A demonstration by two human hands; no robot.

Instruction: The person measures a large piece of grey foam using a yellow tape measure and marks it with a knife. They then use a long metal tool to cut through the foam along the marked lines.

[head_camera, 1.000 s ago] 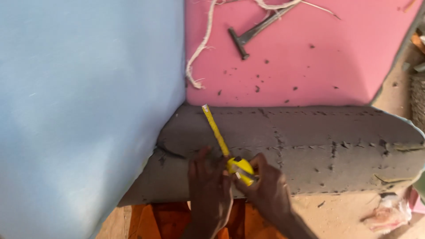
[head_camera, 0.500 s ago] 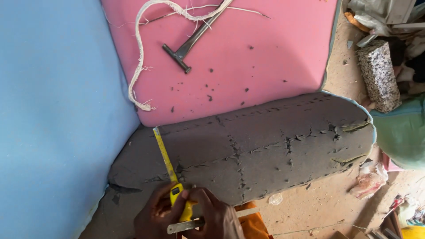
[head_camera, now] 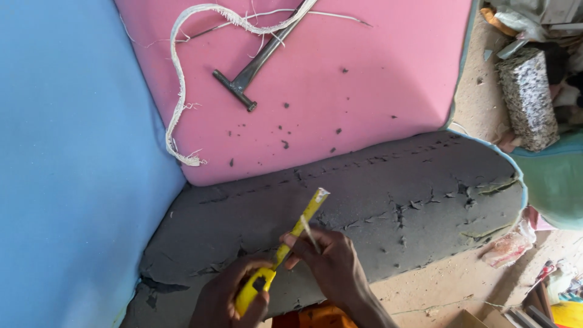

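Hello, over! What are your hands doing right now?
Left hand grips yellow tape measure. Right hand pinches its blade, holding a thin marker. Grey foam underneath. Nothing blocking.

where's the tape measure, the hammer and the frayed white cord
tape measure point(head_camera: 254, 288): head view, on its yellow case in the left hand.
hammer point(head_camera: 235, 89): head view, on its dark metal head.
frayed white cord point(head_camera: 174, 85): head view, on its long left run over the pink foam.
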